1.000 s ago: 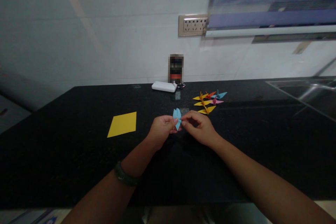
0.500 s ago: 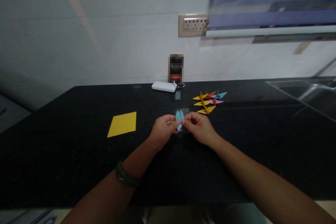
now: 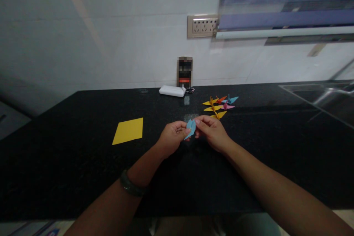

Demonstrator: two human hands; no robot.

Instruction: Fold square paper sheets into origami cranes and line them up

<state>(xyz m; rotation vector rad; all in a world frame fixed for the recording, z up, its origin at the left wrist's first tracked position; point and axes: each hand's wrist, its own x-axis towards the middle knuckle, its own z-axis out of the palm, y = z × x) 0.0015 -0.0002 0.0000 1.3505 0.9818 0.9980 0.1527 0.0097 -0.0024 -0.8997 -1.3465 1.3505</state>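
A small folded piece of light blue origami paper (image 3: 190, 129) is held between my two hands, a little above the counter. My left hand (image 3: 173, 137) pinches its lower left part, thumb on top. With thumb and forefinger, my right hand (image 3: 210, 131) grips the upper right edge of the paper. Just beyond my right hand stand several folded paper cranes (image 3: 215, 108) in yellow, orange, pink and blue; the nearest yellow one is partly covered by that hand. Left of my left hand lies a flat yellow paper sheet (image 3: 128, 131).
The black countertop (image 3: 83, 177) runs up to a pale wall. Against the wall are a white oblong case (image 3: 172, 91) with a dark beaded strap and an upright, blurred-out object (image 3: 184, 72). A metal sink (image 3: 326, 97) is at the right. A socket panel (image 3: 203, 26) sits above.
The blue paper has tilted, its lower tip swinging to the left. My right hand's fingers have shifted up to the paper's top right edge; my left hand keeps its pinch.
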